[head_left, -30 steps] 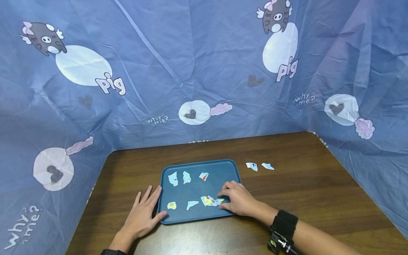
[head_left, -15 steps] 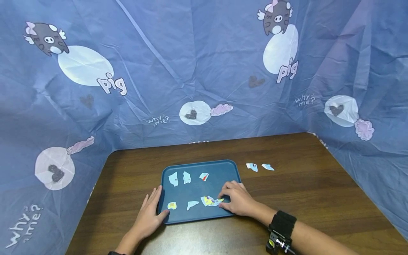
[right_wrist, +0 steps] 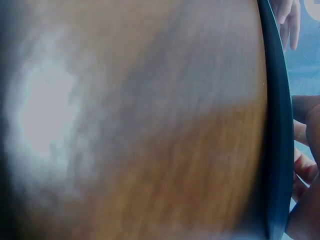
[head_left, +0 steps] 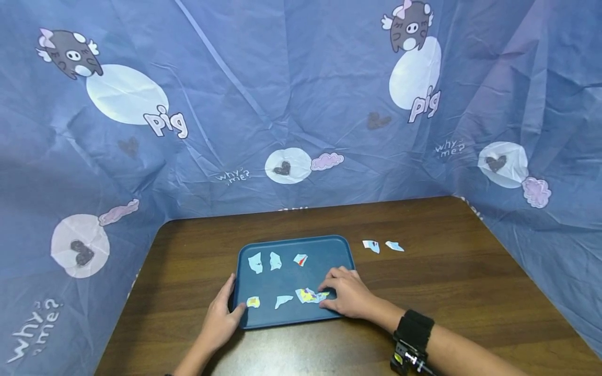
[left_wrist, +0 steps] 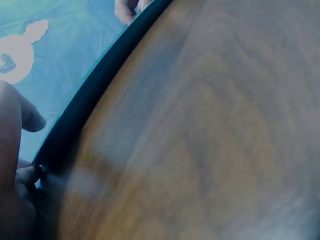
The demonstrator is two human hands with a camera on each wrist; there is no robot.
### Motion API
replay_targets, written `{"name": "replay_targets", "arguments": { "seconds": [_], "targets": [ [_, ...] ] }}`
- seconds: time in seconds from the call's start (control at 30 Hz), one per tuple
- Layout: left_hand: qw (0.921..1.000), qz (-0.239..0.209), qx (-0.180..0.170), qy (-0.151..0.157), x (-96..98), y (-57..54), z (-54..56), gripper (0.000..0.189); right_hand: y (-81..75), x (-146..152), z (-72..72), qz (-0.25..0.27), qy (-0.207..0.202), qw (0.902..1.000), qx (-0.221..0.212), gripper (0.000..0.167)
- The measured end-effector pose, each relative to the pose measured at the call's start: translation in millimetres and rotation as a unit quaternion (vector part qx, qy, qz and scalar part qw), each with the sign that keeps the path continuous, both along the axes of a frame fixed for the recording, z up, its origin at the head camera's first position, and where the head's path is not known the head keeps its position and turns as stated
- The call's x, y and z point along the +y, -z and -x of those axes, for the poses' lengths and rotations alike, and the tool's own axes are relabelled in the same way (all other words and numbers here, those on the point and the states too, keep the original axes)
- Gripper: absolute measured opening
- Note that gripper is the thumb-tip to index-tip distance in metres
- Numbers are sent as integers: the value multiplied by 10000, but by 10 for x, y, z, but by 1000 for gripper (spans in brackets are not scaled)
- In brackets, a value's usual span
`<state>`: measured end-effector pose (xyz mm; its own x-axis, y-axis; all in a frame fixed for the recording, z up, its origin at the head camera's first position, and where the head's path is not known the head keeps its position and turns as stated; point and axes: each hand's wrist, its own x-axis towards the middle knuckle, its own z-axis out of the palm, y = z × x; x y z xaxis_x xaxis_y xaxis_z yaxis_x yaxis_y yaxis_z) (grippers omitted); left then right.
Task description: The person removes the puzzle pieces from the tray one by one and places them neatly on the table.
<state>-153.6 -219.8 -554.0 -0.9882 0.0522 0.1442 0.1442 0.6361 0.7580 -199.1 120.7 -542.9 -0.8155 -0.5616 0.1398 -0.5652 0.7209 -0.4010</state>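
A shallow blue tray (head_left: 291, 279) lies on the wooden table with several torn scraps of printed paper inside. My left hand (head_left: 220, 316) grips its left edge, thumb over the rim near a yellow scrap (head_left: 253, 302) and the other fingers along the outside. In the left wrist view, the fingers (left_wrist: 29, 176) curl in at the rim. My right hand (head_left: 348, 294) reaches over the right side, its bent fingers and thumb pinching the right end of a yellow-and-purple paper patch (head_left: 308, 296). The hand covers part of that end.
In the tray also lie two pale scraps (head_left: 255, 262), a scrap with a red mark (head_left: 300, 259) and a narrow pale one (head_left: 283, 301). Two more scraps (head_left: 371, 246) rest on the table (head_left: 447, 271) beyond the tray's right corner. A blue printed curtain (head_left: 291, 120) surrounds the table.
My left hand's spread fingers have drawn together and gone down along the tray's left edge. The right hand has stayed at the patch, shifting slightly left.
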Motion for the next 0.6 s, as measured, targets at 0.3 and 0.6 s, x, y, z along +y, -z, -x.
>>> {"name": "replay_targets", "arguments": {
  "seconds": [0.3, 0.6],
  "targets": [
    [9939, 832, 608, 387, -63, 59, -59, 75, -1, -59, -19, 22, -33, 10000, 80, 21],
    [9887, 1216, 749, 460, -50, 100, -73, 75, -58, -65, -30, 0, -309, 9995, 53, 17]
  ]
}}
